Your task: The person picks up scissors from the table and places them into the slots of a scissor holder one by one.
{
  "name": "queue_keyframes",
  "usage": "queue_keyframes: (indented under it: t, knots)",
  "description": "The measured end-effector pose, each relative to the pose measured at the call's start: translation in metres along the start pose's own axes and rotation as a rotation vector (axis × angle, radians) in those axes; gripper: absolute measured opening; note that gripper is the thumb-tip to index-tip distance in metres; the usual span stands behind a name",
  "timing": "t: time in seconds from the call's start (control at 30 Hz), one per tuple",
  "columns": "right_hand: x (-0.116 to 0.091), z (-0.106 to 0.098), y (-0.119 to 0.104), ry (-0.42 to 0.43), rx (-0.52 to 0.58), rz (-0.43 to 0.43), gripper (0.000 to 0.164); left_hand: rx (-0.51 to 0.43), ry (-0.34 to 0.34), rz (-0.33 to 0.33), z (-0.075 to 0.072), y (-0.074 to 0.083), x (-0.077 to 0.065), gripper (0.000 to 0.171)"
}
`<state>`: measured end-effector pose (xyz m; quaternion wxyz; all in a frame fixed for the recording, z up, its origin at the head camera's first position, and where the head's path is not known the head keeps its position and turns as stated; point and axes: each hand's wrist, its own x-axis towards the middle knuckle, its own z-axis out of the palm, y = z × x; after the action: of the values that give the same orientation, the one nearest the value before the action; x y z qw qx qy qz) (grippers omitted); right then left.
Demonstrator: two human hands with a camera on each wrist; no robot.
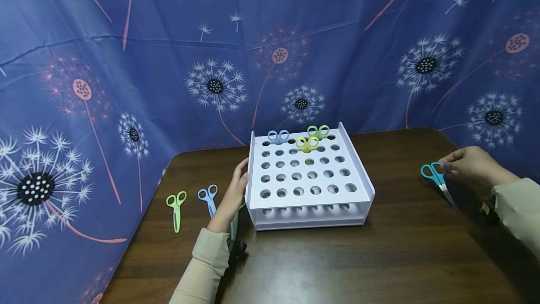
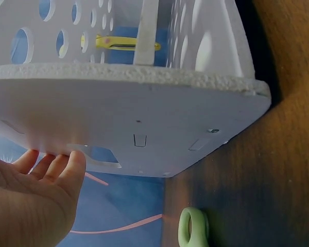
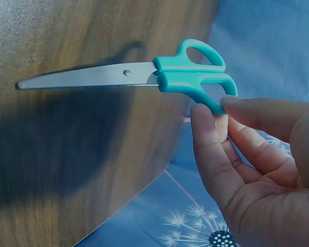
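A white rack [image 1: 304,168] with rows of round holes stands on the table. Against its left side panel [image 2: 139,118] rest the fingertips of my left hand [image 1: 233,192], with the fingers fairly straight beside a cut-out slot. At the right, thumb and fingers of my right hand [image 1: 474,165] pinch one handle loop of a pair of teal scissors [image 3: 190,77]. Their metal blades are together and slant down toward the table. Blue scissors [image 1: 278,137], green scissors [image 1: 318,131] and yellow scissors [image 1: 307,144] sit handles-up in the rack's far holes.
Left of the rack lie light green scissors [image 1: 176,211] and blue scissors [image 1: 207,196]. A further green pair [image 1: 234,226] is partly hidden by my left arm. The brown wooden table [image 1: 337,266] meets a blue dandelion-print cloth [image 1: 168,60] behind it.
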<state>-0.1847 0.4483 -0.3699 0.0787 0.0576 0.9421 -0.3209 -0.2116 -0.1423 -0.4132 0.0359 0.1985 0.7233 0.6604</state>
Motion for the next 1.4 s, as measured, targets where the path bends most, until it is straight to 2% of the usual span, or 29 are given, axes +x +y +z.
queue_keyframes:
  t: [0.23,0.5,0.77,1.03,1.4]
  knots:
    - [-0.007,0.000,-0.011,0.054,-0.013,-0.046,0.045,0.021,0.013,-0.019,0.001,0.001,-0.001,0.050]
    - [-0.016,0.000,-0.035,0.206,-0.057,-0.127,0.041,0.016,0.019,-0.023,0.000,0.005,-0.001,0.051]
    - [-0.024,0.001,-0.055,0.340,-0.004,-0.161,0.047,0.006,0.006,-0.015,0.000,0.003,-0.001,0.052]
    - [-0.033,0.005,-0.073,0.377,0.083,-0.179,0.052,-0.004,0.011,0.006,0.003,-0.001,-0.002,0.051]
    - [-0.031,0.005,-0.096,0.357,0.187,-0.192,0.052,-0.012,0.011,0.018,0.003,0.002,-0.001,0.050]
